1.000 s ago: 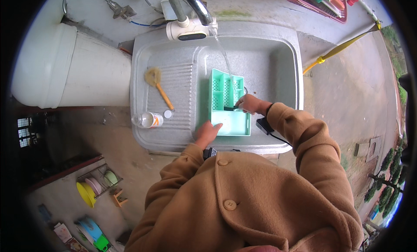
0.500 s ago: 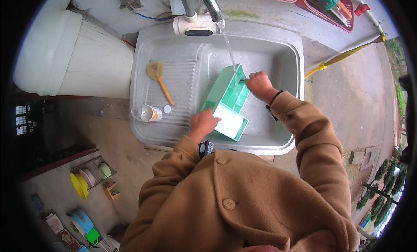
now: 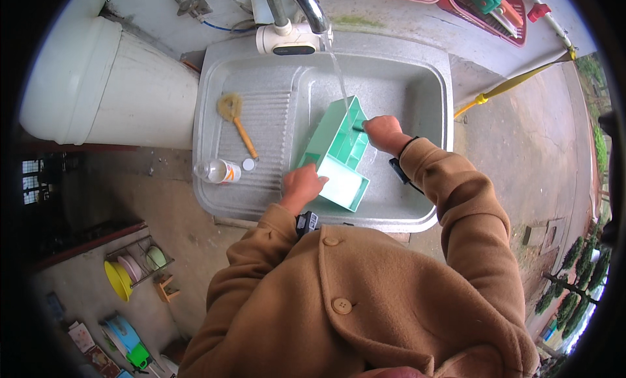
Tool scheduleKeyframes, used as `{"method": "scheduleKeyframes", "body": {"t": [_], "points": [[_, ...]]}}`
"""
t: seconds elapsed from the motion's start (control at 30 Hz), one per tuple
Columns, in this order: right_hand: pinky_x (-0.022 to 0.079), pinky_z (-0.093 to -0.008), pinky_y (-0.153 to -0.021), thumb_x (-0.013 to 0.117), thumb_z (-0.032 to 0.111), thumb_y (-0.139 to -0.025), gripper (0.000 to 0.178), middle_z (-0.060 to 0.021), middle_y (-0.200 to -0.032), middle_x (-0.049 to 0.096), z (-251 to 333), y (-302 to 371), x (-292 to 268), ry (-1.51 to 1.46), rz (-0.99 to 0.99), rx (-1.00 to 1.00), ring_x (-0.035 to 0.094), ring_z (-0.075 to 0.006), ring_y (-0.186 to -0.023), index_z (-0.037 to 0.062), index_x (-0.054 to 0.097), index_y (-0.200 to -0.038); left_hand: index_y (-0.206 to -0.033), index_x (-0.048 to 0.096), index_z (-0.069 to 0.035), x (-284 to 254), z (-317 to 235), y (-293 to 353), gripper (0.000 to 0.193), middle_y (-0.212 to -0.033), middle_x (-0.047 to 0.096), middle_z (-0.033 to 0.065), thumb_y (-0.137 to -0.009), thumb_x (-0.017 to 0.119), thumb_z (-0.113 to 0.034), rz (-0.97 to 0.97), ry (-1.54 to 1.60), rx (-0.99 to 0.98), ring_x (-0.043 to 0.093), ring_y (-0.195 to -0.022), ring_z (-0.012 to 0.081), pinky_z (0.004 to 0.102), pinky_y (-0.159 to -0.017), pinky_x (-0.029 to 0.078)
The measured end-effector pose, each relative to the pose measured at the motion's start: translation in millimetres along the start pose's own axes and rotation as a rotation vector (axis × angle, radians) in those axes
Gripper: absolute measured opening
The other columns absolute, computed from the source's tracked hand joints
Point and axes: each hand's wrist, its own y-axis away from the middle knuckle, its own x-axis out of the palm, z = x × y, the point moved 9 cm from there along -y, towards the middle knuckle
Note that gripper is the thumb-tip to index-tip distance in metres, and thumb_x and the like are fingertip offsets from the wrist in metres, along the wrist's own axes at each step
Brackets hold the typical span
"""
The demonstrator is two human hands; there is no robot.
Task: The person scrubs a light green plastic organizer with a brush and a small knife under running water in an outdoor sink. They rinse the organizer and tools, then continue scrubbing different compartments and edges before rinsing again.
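Note:
A mint-green storage box (image 3: 327, 133) with several compartments lies tilted in the sink basin (image 3: 404, 176), its open side facing up and to the right. My left hand (image 3: 302, 184) grips its near left edge, thumb toward the pale front panel. At the box's right side, my right hand (image 3: 385, 134) is closed around a small dark object (image 3: 358, 126) that reaches into a compartment; the fist hides most of it, so its kind is unclear. A thin stream of water (image 3: 338, 72) runs from the faucet (image 3: 309, 10) down into the box.
On the ribbed drainboard at left lie a round-headed scrub brush (image 3: 244, 135) with a wooden handle, a clear bottle (image 3: 218, 171) on its side and a white cap (image 3: 248, 164). A large white bucket (image 3: 147, 85) stands left of the sink. Pink baskets (image 3: 486, 16) sit behind it.
My right hand has shifted slightly toward me, with more of the dark object showing inside the box. My left hand keeps its grip on the box, and the water still runs.

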Motion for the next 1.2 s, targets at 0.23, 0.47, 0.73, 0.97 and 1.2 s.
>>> {"method": "scheduleKeyframes", "body": {"t": [0.23,0.47,0.73,0.97,1.2], "points": [[0.057,-0.0409,-0.070,0.058,0.011,-0.086,0.019,-0.0119,-0.094,0.071,-7,0,-8,-0.003,-0.042,0.083,0.071,-0.0307,-0.086,0.0105,0.073,-0.099,-0.103,0.065,-0.003,-1,-2,1,0.052,-0.104,0.069,0.0179,-0.082,0.065,-0.050,-0.009,-0.010,-0.001,0.064,-0.099,0.0375,0.0459,-0.084,0.049],[0.057,-0.0395,-0.072,0.057,0.009,-0.088,0.020,-0.0130,-0.093,0.072,7,5,-9,0.003,0.031,0.079,0.071,-0.0293,-0.089,0.0088,0.073,-0.099,-0.103,0.065,-0.003,0,-1,3,0.052,-0.103,0.069,0.0181,-0.082,0.065,-0.049,-0.009,0.021,-0.010,0.064,-0.099,0.0377,0.0458,-0.084,0.048],[0.057,-0.0392,-0.075,0.059,0.016,-0.090,0.019,-0.0112,-0.100,0.071,4,6,-20,-0.023,0.141,0.117,0.070,-0.0290,-0.094,0.0114,0.073,-0.103,-0.105,0.065,-0.004,-3,-7,6,0.050,-0.101,0.069,0.0175,-0.083,0.065,-0.049,-0.014,-0.001,-0.023,0.065,-0.097,0.0375,0.0456,-0.083,0.050],[0.057,-0.0402,-0.075,0.059,0.014,-0.090,0.020,-0.0131,-0.100,0.071,9,2,-3,-0.077,0.238,-0.004,0.070,-0.0304,-0.094,0.0078,0.072,-0.104,-0.103,0.065,-0.003,-4,-9,8,0.049,-0.101,0.069,0.0187,-0.082,0.065,-0.048,-0.019,0.023,-0.025,0.064,-0.097,0.0384,0.0462,-0.082,0.050],[0.056,-0.0418,-0.074,0.060,0.015,-0.086,0.020,-0.0143,-0.097,0.071,0,11,12,-0.181,0.035,0.150,0.069,-0.0322,-0.092,0.0072,0.071,-0.099,-0.106,0.066,-0.003,8,8,0,0.055,-0.102,0.070,0.0191,-0.080,0.067,-0.051,-0.004,0.101,-0.081,0.064,-0.098,0.0382,0.0448,-0.084,0.050]]}}
